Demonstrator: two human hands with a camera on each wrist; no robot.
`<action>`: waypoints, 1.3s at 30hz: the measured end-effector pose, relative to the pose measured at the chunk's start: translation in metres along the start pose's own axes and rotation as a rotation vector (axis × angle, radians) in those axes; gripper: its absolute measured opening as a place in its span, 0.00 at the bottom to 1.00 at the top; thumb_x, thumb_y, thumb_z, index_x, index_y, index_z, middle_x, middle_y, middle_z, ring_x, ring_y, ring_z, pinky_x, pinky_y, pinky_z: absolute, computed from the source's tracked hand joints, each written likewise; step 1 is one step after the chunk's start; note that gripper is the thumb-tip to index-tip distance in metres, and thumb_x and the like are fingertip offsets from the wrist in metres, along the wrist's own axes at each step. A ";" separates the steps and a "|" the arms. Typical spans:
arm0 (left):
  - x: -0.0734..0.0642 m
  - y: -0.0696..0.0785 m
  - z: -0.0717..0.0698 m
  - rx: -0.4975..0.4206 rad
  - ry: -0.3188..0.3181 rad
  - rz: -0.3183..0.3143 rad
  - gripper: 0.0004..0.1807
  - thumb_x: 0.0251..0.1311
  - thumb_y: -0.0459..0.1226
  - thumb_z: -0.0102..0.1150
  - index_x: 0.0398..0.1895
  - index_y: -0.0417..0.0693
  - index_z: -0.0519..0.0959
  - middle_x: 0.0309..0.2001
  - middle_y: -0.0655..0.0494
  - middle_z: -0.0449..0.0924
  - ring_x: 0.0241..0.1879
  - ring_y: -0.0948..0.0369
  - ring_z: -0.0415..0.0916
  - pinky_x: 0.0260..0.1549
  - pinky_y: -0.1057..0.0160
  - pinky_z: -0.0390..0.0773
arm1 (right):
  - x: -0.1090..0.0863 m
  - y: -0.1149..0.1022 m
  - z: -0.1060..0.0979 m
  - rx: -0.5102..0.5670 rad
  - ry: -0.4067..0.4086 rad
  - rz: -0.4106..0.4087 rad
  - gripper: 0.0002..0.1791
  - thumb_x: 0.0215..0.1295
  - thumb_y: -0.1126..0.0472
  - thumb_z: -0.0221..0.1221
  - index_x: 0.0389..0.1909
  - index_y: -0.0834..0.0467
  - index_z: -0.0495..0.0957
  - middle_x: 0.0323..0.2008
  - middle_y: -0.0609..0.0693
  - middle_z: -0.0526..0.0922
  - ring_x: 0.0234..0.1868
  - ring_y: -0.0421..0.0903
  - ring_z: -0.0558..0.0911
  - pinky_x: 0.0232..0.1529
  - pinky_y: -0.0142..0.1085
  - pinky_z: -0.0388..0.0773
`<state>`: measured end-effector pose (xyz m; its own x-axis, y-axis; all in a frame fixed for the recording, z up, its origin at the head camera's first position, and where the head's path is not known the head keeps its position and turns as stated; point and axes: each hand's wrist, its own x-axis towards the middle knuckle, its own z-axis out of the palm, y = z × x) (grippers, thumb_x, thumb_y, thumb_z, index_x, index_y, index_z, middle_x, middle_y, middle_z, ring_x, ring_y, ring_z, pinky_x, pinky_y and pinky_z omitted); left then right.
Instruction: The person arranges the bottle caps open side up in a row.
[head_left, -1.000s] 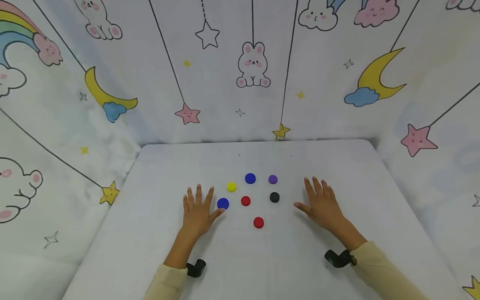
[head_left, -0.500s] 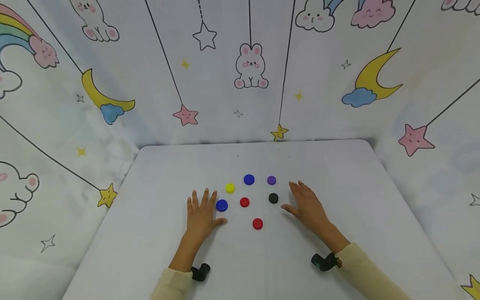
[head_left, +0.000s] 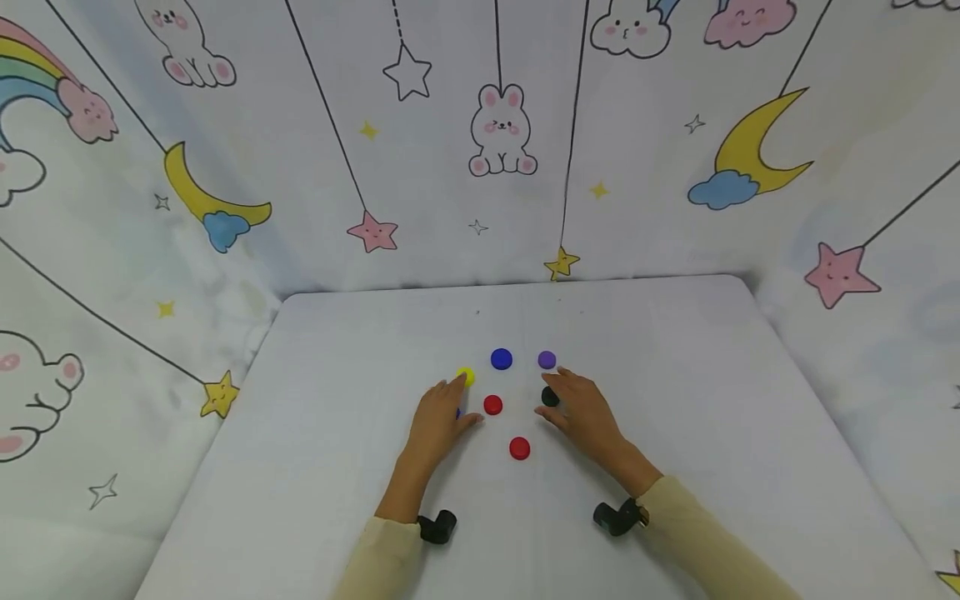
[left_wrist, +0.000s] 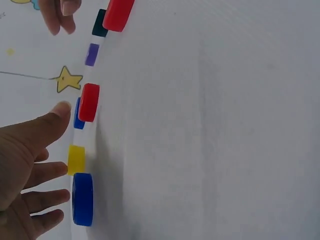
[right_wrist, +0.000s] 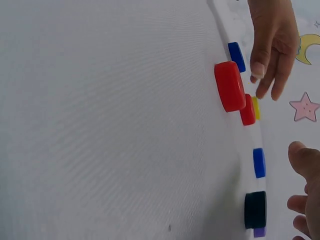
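While near discs (head_left: 492, 405), hands (head_left: 437, 419) (head_left: 591, 417) free, half-spread

The white table (head_left: 637, 325) has room along its far edge, but two round red discs (head_left: 519, 448) bar the lane between left hand (head_left: 437, 422) and right hand (head_left: 591, 419)!

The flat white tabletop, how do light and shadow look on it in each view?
Head view: the flat white tabletop is fairly evenly lit, with faint shadows near the left hand and right hand; left wrist view: greyer, a soft-edged shadow beside the large round blue disc; right wrist view: also greyish, a soft shadow beside the round black disc.
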<state>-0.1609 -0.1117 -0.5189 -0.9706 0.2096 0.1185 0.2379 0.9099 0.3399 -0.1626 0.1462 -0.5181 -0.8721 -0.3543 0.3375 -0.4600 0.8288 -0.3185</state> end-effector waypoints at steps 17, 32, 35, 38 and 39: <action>0.021 0.023 0.013 0.107 0.087 0.167 0.25 0.52 0.43 0.74 0.52 0.42 0.81 0.49 0.48 0.81 0.54 0.50 0.73 0.55 0.53 0.75 | 0.031 -0.010 0.025 -0.026 -0.102 -0.049 0.29 0.60 0.54 0.69 0.61 0.58 0.76 0.54 0.53 0.82 0.55 0.51 0.80 0.59 0.44 0.77; 0.036 0.028 0.014 0.008 -0.016 0.172 0.14 0.61 0.40 0.66 0.46 0.42 0.82 0.39 0.52 0.77 0.39 0.58 0.73 0.40 0.63 0.79 | 0.052 -0.024 0.035 0.019 -0.184 -0.079 0.13 0.61 0.61 0.66 0.47 0.58 0.84 0.43 0.49 0.84 0.44 0.47 0.82 0.47 0.41 0.78; 0.036 0.028 0.017 -0.008 -0.043 0.158 0.15 0.61 0.41 0.66 0.46 0.42 0.82 0.39 0.52 0.77 0.40 0.58 0.73 0.41 0.63 0.79 | 0.050 -0.026 0.037 0.036 -0.175 -0.061 0.12 0.61 0.62 0.66 0.45 0.59 0.84 0.41 0.50 0.84 0.43 0.48 0.82 0.46 0.41 0.79; 0.032 0.027 0.021 -0.021 -0.062 0.156 0.15 0.60 0.41 0.67 0.46 0.42 0.82 0.39 0.53 0.76 0.40 0.59 0.73 0.42 0.63 0.80 | 0.046 -0.025 0.040 0.033 -0.182 -0.048 0.12 0.60 0.62 0.66 0.45 0.58 0.84 0.40 0.49 0.84 0.43 0.47 0.82 0.46 0.40 0.79; 0.031 0.027 0.022 -0.026 -0.066 0.159 0.15 0.60 0.41 0.67 0.45 0.42 0.82 0.38 0.53 0.76 0.40 0.59 0.73 0.42 0.63 0.80 | 0.044 -0.025 0.040 0.034 -0.186 -0.051 0.12 0.59 0.62 0.67 0.44 0.58 0.85 0.40 0.49 0.84 0.42 0.46 0.82 0.45 0.40 0.79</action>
<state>-0.1853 -0.0730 -0.5270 -0.9207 0.3741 0.1112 0.3888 0.8540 0.3457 -0.1963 0.0923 -0.5309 -0.8621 -0.4716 0.1855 -0.5067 0.7940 -0.3360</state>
